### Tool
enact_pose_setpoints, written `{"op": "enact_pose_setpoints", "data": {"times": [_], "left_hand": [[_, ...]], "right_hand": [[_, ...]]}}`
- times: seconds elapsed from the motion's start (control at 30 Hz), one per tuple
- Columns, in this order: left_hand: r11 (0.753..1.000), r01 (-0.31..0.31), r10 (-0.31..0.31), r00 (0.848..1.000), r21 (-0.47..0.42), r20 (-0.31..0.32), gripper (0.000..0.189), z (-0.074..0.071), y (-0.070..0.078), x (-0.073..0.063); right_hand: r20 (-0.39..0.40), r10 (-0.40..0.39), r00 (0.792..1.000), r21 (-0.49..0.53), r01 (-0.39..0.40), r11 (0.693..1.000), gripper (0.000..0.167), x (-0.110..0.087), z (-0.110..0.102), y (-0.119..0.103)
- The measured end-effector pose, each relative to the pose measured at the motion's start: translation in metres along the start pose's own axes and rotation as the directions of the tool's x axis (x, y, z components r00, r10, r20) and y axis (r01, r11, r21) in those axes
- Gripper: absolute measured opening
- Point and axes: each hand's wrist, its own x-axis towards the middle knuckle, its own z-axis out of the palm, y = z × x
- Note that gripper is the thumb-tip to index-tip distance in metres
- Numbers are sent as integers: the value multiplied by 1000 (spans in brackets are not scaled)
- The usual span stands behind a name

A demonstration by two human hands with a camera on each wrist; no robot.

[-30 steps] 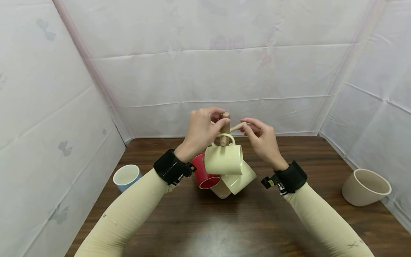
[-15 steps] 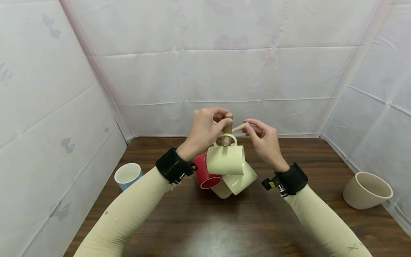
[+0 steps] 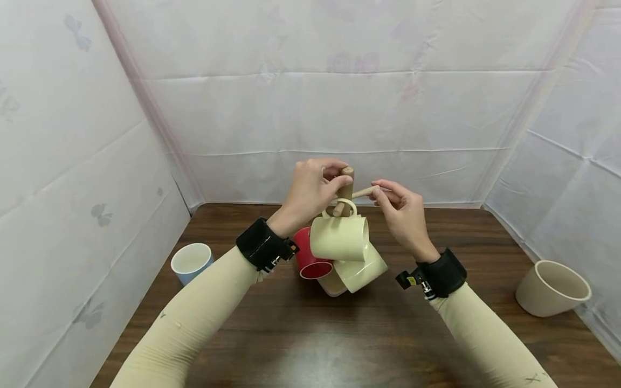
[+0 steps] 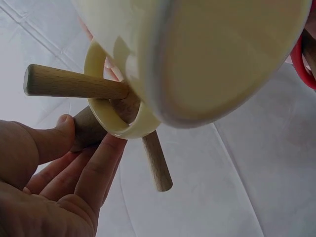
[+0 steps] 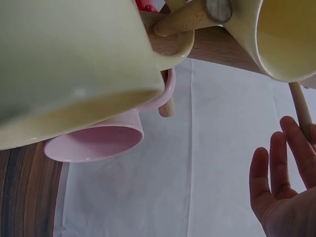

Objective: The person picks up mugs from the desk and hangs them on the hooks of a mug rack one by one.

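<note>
A wooden mug tree [image 3: 346, 184] stands mid-table, and my left hand [image 3: 312, 188] grips the top of its post between thumb and fingers. With thumb and fingertips my right hand [image 3: 401, 215] pinches the end of a peg [image 3: 364, 192] on the right side. A pale yellow mug [image 3: 338, 240] hangs by its handle from the front peg [image 4: 74, 83]. Below it are a second pale yellow mug [image 3: 364, 272], tilted mouth down, and a red mug [image 3: 306, 253] on the left. In the right wrist view a pink mug [image 5: 98, 140] hangs behind; the head view hides it.
A blue cup [image 3: 192, 264] with a white inside stands at the left of the dark wooden table [image 3: 310, 334]. At the right edge stands a beige cup [image 3: 548, 291]. White sheeting [image 3: 310, 108] encloses the back and both sides.
The mug tree's top has turned slightly, its front peg swinging a little left. Both hands keep their hold on post and peg. The head view has shifted slightly.
</note>
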Motion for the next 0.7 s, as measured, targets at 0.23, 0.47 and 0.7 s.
{"op": "enact_pose_setpoints", "data": {"times": [0.23,0.47,0.7], "left_hand": [[999,-16,17,999,-38,33,19,-1,-4,4],[1000,-13,13,998,5,67,17,-2,-5,10],[999,14,-17,996,34,83,17,-4,-4,13]], "right_hand": [[-11,-22,1000,-2,22,1000,24,-9,-2,-1],[-27,-51,998,-16,51,999,28,-17,-5,16],[-42,-57,997,-28,56,998,30,-28,-4,19]]}}
